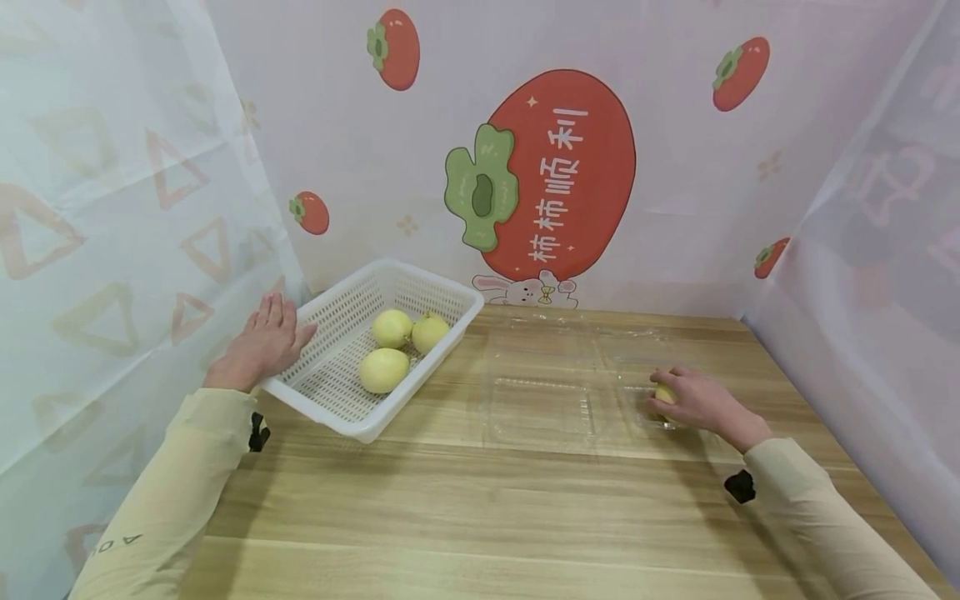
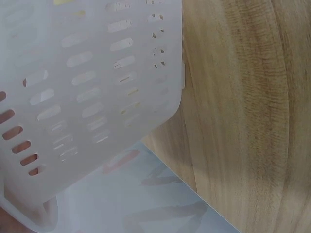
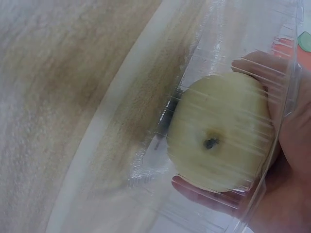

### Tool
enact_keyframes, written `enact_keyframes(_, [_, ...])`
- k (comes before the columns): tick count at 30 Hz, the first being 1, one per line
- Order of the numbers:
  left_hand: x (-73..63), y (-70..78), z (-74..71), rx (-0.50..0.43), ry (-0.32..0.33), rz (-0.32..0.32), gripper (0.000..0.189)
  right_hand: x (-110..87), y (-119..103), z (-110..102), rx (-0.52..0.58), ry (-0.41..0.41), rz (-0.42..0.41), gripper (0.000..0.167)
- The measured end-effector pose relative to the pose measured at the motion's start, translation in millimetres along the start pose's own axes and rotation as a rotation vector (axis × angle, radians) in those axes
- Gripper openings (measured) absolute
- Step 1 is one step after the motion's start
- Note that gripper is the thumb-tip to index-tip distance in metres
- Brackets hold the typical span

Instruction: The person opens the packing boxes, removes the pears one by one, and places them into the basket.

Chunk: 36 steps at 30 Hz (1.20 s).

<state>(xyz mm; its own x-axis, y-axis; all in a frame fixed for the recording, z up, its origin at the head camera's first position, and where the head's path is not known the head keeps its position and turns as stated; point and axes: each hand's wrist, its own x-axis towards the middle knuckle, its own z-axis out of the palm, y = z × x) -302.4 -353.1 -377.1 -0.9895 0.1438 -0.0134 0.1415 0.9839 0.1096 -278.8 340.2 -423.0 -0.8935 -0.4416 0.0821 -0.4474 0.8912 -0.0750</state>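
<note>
My right hand (image 1: pixel 701 402) holds a yellow pear (image 1: pixel 664 394) inside a clear plastic box (image 1: pixel 637 367) on the right. In the right wrist view the fingers and thumb curve round the pear (image 3: pixel 218 131), seen through the clear wall, its dark blossom end facing the camera. My left hand (image 1: pixel 264 340) lies at the left rim of a white slotted basket (image 1: pixel 337 421), fingers straight. Through the basket's slots (image 2: pixel 80 59) in the left wrist view, bits of skin show. Three more yellow pears (image 1: pixel 384 370) sit together in the basket's right part.
A second clear plastic box (image 1: pixel 540 408) lies between the basket and the right-hand box. All stand on a wooden table (image 1: pixel 480 508). A printed cloth wall (image 1: pixel 675 233) rises behind, with more cloth sheets at the left (image 1: pixel 112 250) and right (image 1: pixel 892 275).
</note>
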Motion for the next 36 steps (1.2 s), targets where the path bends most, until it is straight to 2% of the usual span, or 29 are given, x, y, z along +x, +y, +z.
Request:
enact_keyframes(8, [0.2,-0.6,0.3,-0.013,-0.023,-0.007,0.085,2.0,-2.1,-14.1,0.001,-0.037,0.043,0.054])
enact_keyframes(15, [0.6,0.2,0.2,-0.009,-0.015,-0.003,0.085,15.6,-10.7,-40.0,-0.024,0.002,0.041,0.05])
enact_keyframes(20, [0.9,0.0,0.0,0.001,-0.022,-0.006,0.086,32.6,-22.8,-59.0,-0.043,0.049,0.01,0.049])
enact_keyframes(25, [-1.9,0.3,0.1,0.004,-0.01,-0.005,0.085,52.3,-40.5,-73.1,-0.049,0.088,-0.06,0.048])
enact_keyframes(29, [-3.1,-0.4,0.6,0.013,-0.002,-0.002,0.084,64.6,-56.1,-81.3,-0.05,0.115,-0.111,0.048])
enact_keyframes(36, [-0.5,-1.0,0.9,0.013,-0.026,-0.001,0.087,81.0,-85.2,-92.5,-0.031,0.138,-0.164,0.049])
